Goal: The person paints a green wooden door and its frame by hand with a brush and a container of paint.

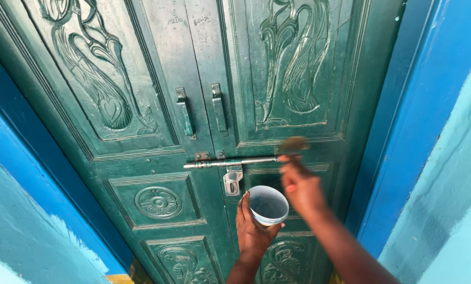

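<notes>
Paint cup point(268, 205), small and light, sits gripped from below in the left hand point(252, 231) near the door point(156, 121). Right hand point(301, 189), blurred, grasps a brush point(293, 144) against the right panel beside the bolt point(230, 163); likely slippery, so hold the handle.

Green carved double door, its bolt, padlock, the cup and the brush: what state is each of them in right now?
Double door: both leaves closed.
Sliding bolt: drawn across the seam between the leaves.
Padlock: hanging from the bolt; locked or not, cannot tell.
Cup: upright, held from below by the left hand.
Paintbrush: blurred, bristles at the door, gripped by the right hand.
</notes>
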